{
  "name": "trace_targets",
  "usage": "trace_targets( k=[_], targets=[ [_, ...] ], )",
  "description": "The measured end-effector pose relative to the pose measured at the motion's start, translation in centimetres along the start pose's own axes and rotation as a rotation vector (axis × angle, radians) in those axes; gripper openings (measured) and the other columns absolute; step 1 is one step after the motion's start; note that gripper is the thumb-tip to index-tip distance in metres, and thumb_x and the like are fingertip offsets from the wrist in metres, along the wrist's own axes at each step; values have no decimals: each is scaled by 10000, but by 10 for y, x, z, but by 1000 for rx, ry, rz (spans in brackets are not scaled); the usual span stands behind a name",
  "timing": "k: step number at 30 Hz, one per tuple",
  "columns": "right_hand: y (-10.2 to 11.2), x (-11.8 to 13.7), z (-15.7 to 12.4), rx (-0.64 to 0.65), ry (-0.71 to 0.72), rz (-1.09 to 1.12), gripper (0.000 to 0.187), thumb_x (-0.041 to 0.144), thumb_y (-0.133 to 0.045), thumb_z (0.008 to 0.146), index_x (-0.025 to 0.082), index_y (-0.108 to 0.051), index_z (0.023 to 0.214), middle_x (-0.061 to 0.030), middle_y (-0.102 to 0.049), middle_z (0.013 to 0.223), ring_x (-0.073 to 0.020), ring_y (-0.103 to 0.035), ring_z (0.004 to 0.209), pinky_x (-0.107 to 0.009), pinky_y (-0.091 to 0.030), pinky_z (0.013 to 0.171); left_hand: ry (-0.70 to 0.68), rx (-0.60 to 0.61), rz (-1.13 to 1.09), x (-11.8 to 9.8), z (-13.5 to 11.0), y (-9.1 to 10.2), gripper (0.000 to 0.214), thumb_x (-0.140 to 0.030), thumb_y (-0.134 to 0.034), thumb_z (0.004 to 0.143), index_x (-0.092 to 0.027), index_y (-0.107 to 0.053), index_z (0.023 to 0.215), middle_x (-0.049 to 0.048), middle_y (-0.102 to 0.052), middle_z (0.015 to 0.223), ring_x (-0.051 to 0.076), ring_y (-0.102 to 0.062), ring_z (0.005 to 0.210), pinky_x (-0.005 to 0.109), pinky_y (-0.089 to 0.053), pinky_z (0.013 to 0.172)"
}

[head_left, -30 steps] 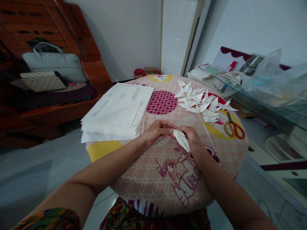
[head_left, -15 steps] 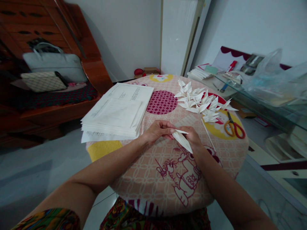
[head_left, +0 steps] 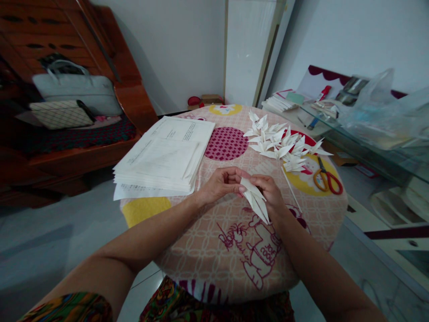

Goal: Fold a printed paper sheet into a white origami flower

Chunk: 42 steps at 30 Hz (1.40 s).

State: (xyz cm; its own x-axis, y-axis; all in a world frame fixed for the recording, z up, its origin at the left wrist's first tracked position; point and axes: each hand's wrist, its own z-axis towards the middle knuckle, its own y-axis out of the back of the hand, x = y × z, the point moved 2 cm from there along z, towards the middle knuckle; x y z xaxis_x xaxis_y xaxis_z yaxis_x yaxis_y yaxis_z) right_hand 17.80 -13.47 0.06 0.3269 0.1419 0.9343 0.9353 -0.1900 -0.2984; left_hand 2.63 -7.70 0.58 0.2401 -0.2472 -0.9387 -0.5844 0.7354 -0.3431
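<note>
Above the near middle of the table, a piece of folded white paper point(head_left: 255, 200) is held between my two hands. Its long, pointed end, split lengthwise, tilts down toward me. My left hand point(head_left: 224, 184) pinches the paper's left edge between thumb and fingers. On the other side, my right hand point(head_left: 269, 191) grips the upper right edge, its fingers partly behind the paper. Several folded white paper cranes point(head_left: 275, 139) lie heaped beyond my right hand. A thin white stick or strip point(head_left: 292, 188) rests on the cloth beside that hand.
A thick stack of printed paper sheets point(head_left: 164, 156) lies on the left of the round, cloth-covered table point(head_left: 208, 250). Scissors point(head_left: 327, 178) with orange and red handles sit near the right edge. A glass side table point(head_left: 378, 147) holding a plastic bag point(head_left: 372, 112) stands at right.
The folded paper has been turned so its flat, wider face now shows, with its point further down. My right hand's fingers have shifted onto its upper edge. The cranes and stack have not moved.
</note>
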Motion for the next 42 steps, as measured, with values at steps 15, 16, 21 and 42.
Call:
trace_targets(
  k=[15, 16, 21, 42],
  targets=[
    [0, -1, 1, 36, -54, 1, 201, 356, -738, 610, 191, -628, 577, 2, -556, 485, -114, -448, 411, -247, -366, 415, -57, -39, -9, -6, -5, -6, 454, -238, -896, 627, -142, -698, 1024, 47, -730, 828, 150, -705, 692, 248, -586, 661],
    [0, -1, 1, 46, -76, -1, 201, 356, -742, 604, 188, -634, 584, -1, -564, 486, -115, -453, 407, -247, -366, 414, -61, -39, -9, -5, -5, -6, 443, -232, -894, 631, -140, -701, 1019, 49, -731, 831, 149, -704, 691, 249, -586, 658],
    [-5, 5, -2, 28, -119, -11, 214, 359, -744, 576, 184, -621, 560, -1, -571, 482, -110, -453, 404, -242, -354, 409, -57, -23, -11, -4, -4, -4, 383, -204, -879, 655, -132, -707, 989, 57, -740, 851, 139, -703, 700, 238, -581, 661],
    [4, 2, 0, 42, 59, -256, 303, 377, -634, 707, 191, -507, 504, 53, -431, 465, -80, -364, 437, -232, -256, 423, 75, -58, 20, 2, 2, 6, 303, -239, -900, 598, -91, -745, 811, 59, -750, 731, 124, -685, 608, 210, -556, 603]
  ],
)
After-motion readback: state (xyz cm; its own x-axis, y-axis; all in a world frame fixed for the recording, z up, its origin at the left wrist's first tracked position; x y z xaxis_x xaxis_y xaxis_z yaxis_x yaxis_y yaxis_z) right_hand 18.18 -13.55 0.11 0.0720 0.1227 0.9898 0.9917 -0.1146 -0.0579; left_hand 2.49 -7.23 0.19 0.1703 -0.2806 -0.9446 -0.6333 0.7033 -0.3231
